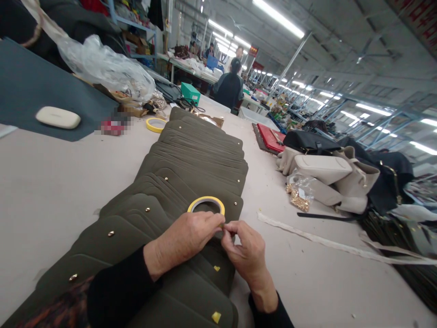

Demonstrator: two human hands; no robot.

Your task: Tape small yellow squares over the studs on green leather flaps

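Observation:
My left hand (191,234) is closed on a roll of yellow tape (206,199), its ring standing up beyond my fingers. Against it, my right hand (246,249) pinches at the tape's end, thumb and fingertip together near the left thumb. Both hands are over a long overlapping row of dark olive bag panels (200,159), fanned out along the table. Gold metal studs (111,233) show along the panels' edges. Small yellow tape pieces (216,317) stick to the two nearest panels, in place of visible studs on that side.
Another yellow tape roll (156,125) lies at the far left of the panels. On the right are beige and black bags (322,164), a bag of gold hardware (299,198) and a pale strip (307,236). A white oblong case (58,117) rests on grey sheet material. People are farther back.

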